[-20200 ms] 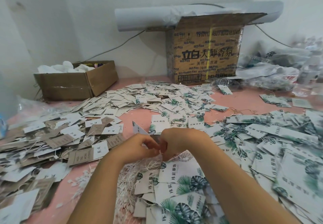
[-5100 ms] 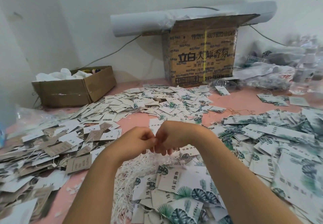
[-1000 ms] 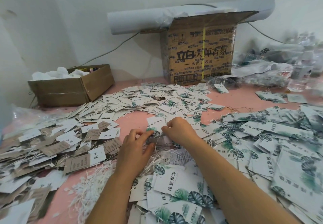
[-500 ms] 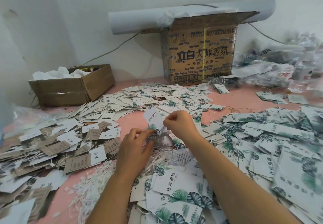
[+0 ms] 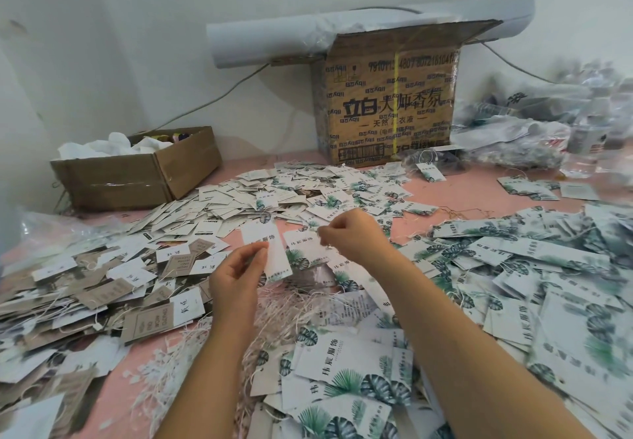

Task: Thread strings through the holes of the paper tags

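My left hand [image 5: 236,276] pinches a white paper tag [image 5: 265,250] printed with green leaves, holding it upright above the pink table [image 5: 479,199]. My right hand [image 5: 352,235], just right of the tag and a little higher, has its fingertips pinched together; a string in them is too thin to make out. Below both hands lies a tangle of white strings [image 5: 274,315]. Leaf-printed tags [image 5: 346,373] are heaped near my forearms.
Loose tags spread across the table middle [image 5: 308,195], brown and white tags pile at the left [image 5: 85,288], more leaf tags at the right [image 5: 548,267]. A low cardboard box [image 5: 137,171] stands back left, a tall printed carton [image 5: 387,103] at the back, plastic bags [image 5: 534,130] back right.
My left hand lifted the tag off the pile and turned it upright. My right hand rose and moved right, away from the tag.
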A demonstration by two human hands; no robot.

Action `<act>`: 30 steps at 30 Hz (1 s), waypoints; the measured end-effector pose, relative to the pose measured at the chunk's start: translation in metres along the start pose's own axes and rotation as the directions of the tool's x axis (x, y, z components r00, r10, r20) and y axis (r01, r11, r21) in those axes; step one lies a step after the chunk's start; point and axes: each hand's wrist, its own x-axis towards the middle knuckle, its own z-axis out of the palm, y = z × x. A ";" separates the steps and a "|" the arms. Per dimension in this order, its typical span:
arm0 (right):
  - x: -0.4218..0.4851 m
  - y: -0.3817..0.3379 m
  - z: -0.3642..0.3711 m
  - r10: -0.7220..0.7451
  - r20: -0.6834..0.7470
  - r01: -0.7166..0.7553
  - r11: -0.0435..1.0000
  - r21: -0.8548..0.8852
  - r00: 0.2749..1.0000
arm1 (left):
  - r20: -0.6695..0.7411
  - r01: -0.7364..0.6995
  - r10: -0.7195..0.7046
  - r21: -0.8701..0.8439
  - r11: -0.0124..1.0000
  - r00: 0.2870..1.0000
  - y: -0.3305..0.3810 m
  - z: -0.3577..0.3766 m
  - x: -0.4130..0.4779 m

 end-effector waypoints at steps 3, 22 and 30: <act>0.007 0.012 -0.005 0.070 -0.108 -0.095 0.964 -0.247 0.992 | -0.035 0.015 -0.015 0.008 1.000 0.999 -0.002 -0.001 0.002; -0.005 0.019 -0.003 0.309 0.128 -0.119 0.667 -0.736 0.942 | -0.097 0.018 -0.015 0.028 0.999 0.995 -0.001 0.001 0.001; -0.005 0.017 -0.004 0.278 0.069 -0.132 0.640 -0.757 0.958 | -0.102 0.013 -0.009 0.039 0.999 0.995 -0.003 0.000 0.001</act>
